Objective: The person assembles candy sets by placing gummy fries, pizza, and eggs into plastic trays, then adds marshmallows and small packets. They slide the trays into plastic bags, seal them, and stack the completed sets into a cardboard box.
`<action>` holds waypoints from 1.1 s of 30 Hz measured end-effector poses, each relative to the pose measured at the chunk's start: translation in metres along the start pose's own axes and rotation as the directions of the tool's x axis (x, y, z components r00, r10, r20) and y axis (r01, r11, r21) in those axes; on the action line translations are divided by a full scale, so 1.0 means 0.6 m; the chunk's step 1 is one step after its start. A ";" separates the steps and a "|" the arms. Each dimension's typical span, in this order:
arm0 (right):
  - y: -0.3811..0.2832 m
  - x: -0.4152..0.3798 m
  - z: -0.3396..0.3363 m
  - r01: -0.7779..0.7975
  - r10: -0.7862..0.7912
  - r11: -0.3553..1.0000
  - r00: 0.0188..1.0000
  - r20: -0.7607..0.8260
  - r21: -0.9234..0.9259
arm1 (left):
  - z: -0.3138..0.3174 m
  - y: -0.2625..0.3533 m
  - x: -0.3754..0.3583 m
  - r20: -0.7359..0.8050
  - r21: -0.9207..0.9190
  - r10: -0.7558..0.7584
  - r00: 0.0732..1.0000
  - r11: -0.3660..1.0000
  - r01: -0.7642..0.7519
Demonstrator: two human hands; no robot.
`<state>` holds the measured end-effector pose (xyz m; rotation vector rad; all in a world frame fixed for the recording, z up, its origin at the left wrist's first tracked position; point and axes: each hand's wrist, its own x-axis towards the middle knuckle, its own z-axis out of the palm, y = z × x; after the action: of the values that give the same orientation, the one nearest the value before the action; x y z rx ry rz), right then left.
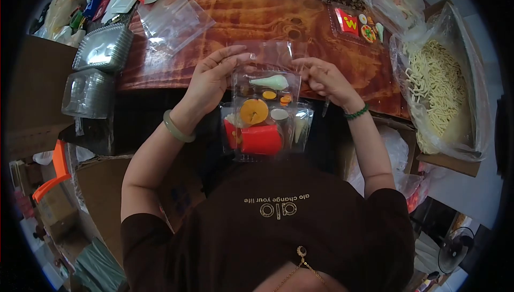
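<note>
Counts, with the table (251,24) as landmark: one filled clear packet (261,120) at its near edge, midway along. Inside it: one pale cone piece (273,82), one round orange disc (254,111), two small orange bits, one whitish oval (279,114), one red piece (261,139). A second packet (302,126) showed behind, its sides sticking out.

Left hand (217,72) (the one with the pale bangle (178,127)): angled inward, thumb and forefinger pinching the packet's upper left film. Right hand (327,80), green beads (356,112) at the wrist: knuckles up, fingers partly curled, fingertips at the upper right film; whether they gripped it, could not tell.

The packet's long axis ran near to far, film flap toward the table's far side. The cone lay crosswise, tip left.

At the table's left end, two stacks of clear trays (104,48); at its right, one box of noodle-like strands (439,85).
</note>
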<state>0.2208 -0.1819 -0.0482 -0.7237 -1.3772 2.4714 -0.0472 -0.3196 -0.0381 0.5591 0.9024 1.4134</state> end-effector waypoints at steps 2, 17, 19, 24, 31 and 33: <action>0.007 0.019 0.042 0.115 -0.142 0.956 0.986 -0.084 -0.271 | 0.008 -0.001 -0.001 0.018 -0.003 0.013 1.000 1.000 -0.013; 0.056 0.011 0.054 0.613 -0.589 0.711 0.787 0.185 -0.343 | -0.027 0.032 -0.063 0.079 -0.009 0.116 0.990 0.993 -0.115; 0.054 0.015 0.057 0.632 -0.591 0.677 0.772 0.232 -0.378 | -0.002 0.026 -0.060 -0.073 -0.268 -0.043 0.996 0.963 0.022; 0.014 -0.011 0.056 0.554 -0.542 0.729 0.826 0.157 -0.402 | 0.017 -0.006 -0.070 -0.042 0.210 -0.142 0.989 0.967 0.148; -0.090 -0.062 0.094 0.184 -0.193 0.943 0.981 -0.005 -0.276 | 0.137 0.099 -0.187 0.198 0.703 0.433 0.879 0.562 -0.435; -0.091 -0.072 0.091 0.016 -0.009 0.997 0.996 0.091 -0.071 | 0.150 0.096 -0.192 0.558 0.711 0.568 0.605 0.050 -0.702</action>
<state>0.2268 -0.2108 0.0355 -0.6217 -1.5049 2.4846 -0.0002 -0.4095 0.0818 2.1695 1.3915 1.4951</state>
